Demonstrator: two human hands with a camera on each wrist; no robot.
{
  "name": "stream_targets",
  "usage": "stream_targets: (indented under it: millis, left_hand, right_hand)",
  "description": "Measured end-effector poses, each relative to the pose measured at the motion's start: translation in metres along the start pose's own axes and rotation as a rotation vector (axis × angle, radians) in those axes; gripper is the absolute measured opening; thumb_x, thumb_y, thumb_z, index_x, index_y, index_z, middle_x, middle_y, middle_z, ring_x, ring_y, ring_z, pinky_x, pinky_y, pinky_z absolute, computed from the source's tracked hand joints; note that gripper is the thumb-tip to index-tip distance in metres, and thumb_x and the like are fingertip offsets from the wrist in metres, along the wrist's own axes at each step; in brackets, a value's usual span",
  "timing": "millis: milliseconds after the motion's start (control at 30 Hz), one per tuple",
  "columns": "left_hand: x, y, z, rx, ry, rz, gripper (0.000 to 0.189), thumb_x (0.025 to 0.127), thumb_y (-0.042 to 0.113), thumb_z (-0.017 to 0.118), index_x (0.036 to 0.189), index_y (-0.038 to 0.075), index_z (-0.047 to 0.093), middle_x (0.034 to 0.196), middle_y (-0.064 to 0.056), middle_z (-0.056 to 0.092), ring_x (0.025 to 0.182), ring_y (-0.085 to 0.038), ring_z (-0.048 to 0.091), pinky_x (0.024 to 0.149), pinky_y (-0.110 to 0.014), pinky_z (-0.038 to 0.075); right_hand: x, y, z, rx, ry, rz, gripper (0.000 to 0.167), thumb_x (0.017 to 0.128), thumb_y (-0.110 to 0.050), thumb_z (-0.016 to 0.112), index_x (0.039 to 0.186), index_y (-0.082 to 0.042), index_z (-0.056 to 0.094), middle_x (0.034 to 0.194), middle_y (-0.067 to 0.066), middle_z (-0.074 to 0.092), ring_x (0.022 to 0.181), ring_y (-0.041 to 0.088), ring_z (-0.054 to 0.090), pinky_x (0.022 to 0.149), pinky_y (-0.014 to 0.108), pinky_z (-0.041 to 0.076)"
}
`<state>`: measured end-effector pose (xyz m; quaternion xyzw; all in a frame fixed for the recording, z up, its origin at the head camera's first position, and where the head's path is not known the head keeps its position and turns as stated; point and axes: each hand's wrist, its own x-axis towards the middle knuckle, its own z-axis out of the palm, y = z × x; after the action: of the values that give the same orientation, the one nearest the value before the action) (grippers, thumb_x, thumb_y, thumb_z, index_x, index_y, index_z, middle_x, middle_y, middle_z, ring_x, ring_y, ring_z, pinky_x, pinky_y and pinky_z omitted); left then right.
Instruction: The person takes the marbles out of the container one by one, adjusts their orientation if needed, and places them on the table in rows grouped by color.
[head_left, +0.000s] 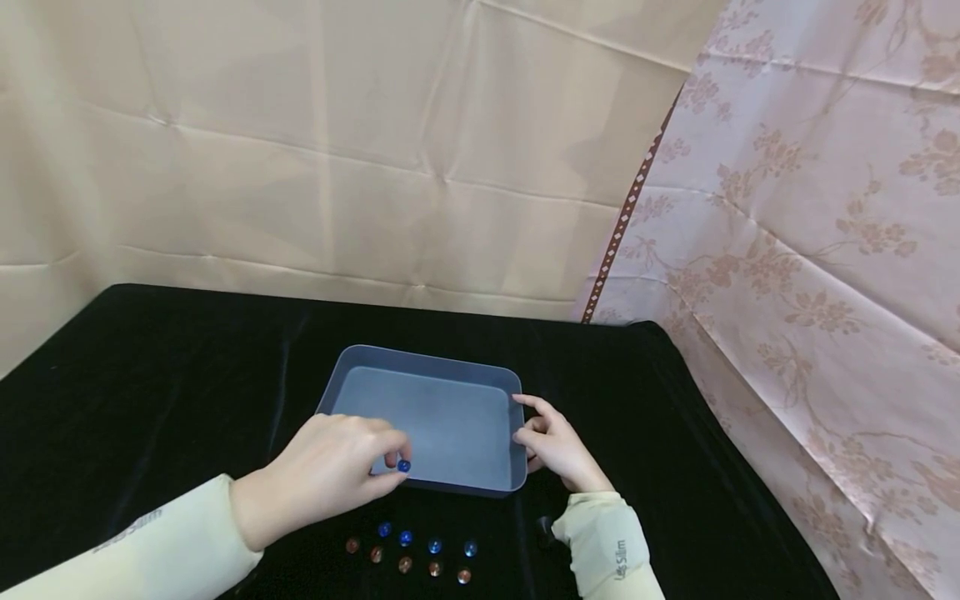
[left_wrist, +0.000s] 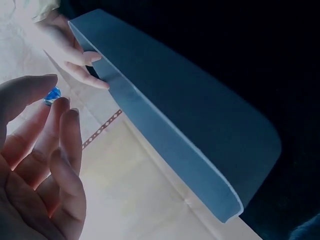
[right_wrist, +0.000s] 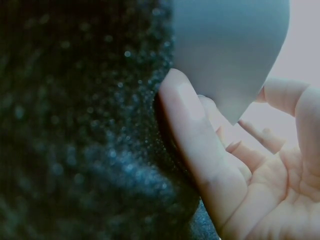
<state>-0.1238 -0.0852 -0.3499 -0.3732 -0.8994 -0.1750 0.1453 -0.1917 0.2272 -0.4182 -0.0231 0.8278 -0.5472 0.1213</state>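
My left hand (head_left: 322, 471) pinches a blue glass marble (head_left: 404, 466) between thumb and fingertips, above the near edge of a blue-grey rectangular tray (head_left: 431, 417). In the left wrist view the same marble (left_wrist: 52, 95) shows at the fingertips, apart from the tray wall (left_wrist: 165, 130). The tray's inside floor looks bare in the head view. At its right end, my right hand (head_left: 553, 443) grips the side wall, some fingers at the rim and others outside. The right wrist view has the tray's corner (right_wrist: 230, 60) between thumb and fingers.
In front of the tray lie two rows of marbles on a black cloth (head_left: 187, 400): several blue marbles (head_left: 406, 537) behind several reddish-brown marbles (head_left: 405, 565). A small dark object (head_left: 545, 529) is beside the right cuff. Cream and floral curtains (head_left: 810, 250) hang beyond the table.
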Motion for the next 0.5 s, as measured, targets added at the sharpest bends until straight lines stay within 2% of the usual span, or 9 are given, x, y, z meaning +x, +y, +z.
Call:
stream_targets:
  millis: [200, 500]
  left_hand:
    - [-0.007, -0.001, 0.001, -0.018, -0.030, -0.008, 0.010, 0.081, 0.027, 0.079, 0.087, 0.029, 0.070, 0.082, 0.017, 0.069, 0.056, 0.011, 0.042, 0.044, -0.012, 0.031]
    - [-0.018, -0.008, 0.005, 0.009, -0.084, 0.012, 0.009, 0.081, 0.025, 0.078, 0.086, 0.028, 0.071, 0.079, 0.016, 0.070, 0.058, 0.010, 0.048, 0.047, -0.012, 0.035]
  right_hand:
    - [0.000, 0.000, 0.000, -0.009, 0.009, -0.001, 0.060, 0.087, -0.002, 0.058, 0.145, -0.011, 0.045, 0.074, 0.003, 0.052, 0.062, 0.015, 0.054, 0.060, 0.038, 0.059]
    - [0.000, -0.002, 0.000, -0.010, 0.001, 0.018, 0.059, 0.089, -0.003, 0.058, 0.146, -0.012, 0.044, 0.075, 0.003, 0.053, 0.064, 0.015, 0.055, 0.063, 0.039, 0.060]
